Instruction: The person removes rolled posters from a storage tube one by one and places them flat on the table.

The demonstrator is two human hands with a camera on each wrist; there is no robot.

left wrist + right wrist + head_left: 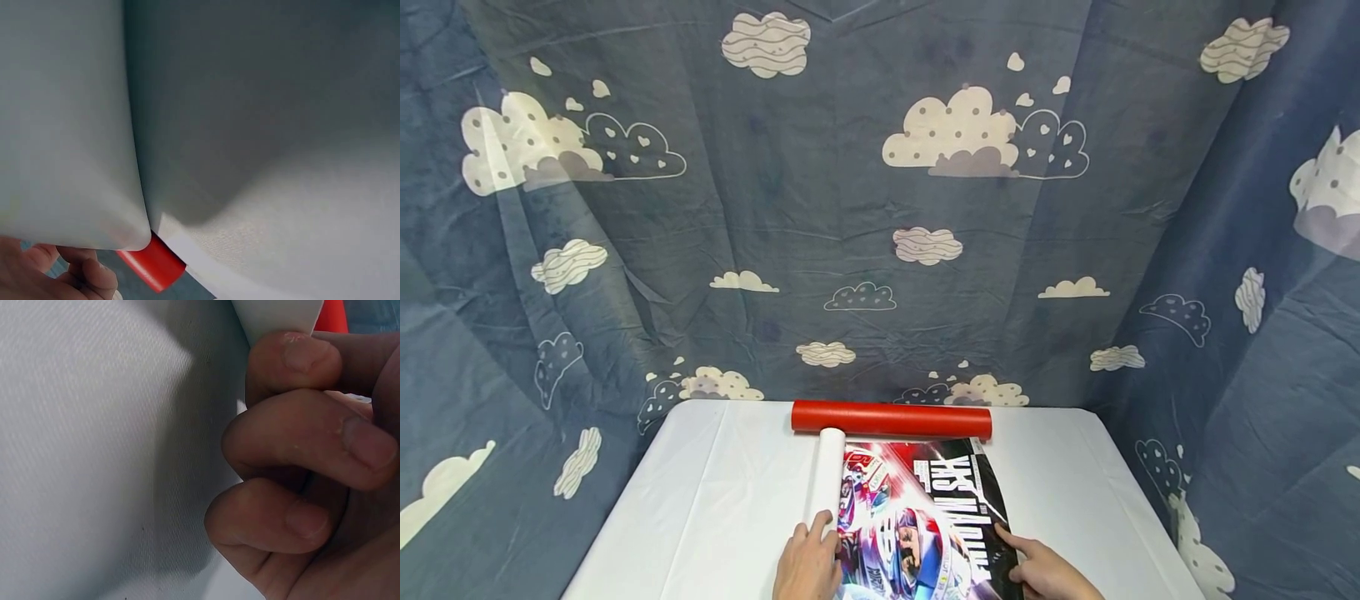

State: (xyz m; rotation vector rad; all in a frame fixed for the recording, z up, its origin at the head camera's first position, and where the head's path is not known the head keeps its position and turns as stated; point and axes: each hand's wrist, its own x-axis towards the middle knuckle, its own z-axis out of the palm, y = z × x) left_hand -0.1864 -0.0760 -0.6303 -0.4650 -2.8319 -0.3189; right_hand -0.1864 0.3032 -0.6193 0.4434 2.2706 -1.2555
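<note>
A glossy poster with a helmeted racer and bold white lettering is spread partly unrolled on the white table. Its left side remains a white roll, which fills the left of the left wrist view. My left hand grips that roll near its lower part, with bent fingertips showing past the roll in the left wrist view. At the poster's black right edge, my right hand pinches the sheet between thumb and fingers. The right wrist view shows its curled fingers below a white corner of paper.
A red tube lies crosswise at the table's far edge, just beyond the poster's top. White tabletop extends to both sides. Dark blue cloud-patterned curtains hang behind and along both sides.
</note>
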